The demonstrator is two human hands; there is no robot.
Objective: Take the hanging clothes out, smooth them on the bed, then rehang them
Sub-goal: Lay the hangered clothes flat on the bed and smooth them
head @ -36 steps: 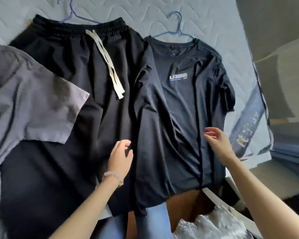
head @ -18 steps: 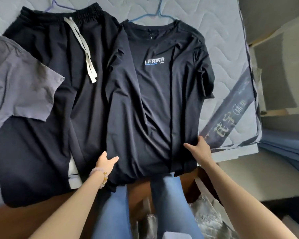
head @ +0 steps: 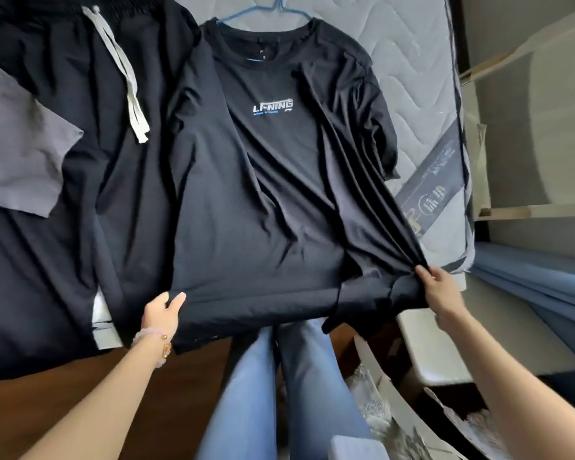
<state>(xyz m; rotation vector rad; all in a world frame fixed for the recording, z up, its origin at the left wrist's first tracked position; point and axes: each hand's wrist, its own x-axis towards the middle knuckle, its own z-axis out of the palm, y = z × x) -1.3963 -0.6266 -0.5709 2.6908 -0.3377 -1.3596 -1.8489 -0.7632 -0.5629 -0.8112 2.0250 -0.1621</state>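
Black T-shirt (head: 266, 200) with a white and blue chest logo lies across the middle of the frame on the quilted mattress (head: 409, 61), one of three garments in view. Its collar is on the single blue hanger (head: 263, 9) at top centre. Black drawstring shorts (head: 63, 78) fill the upper left, touching the shirt's side, with one pale drawstring (head: 127, 78) trailing down them. A grey garment (head: 17, 144) overlaps the shorts at the left edge. Two hands work the shirt's hem: the left hand (head: 161, 315), a beaded bracelet (head: 151, 341) on its wrist, is pinched on the lower left corner; the right hand (head: 440, 290) is closed on the bunched lower right corner, with the hem stretched between them. Two blue-jeaned legs (head: 263, 393) show at bottom centre.
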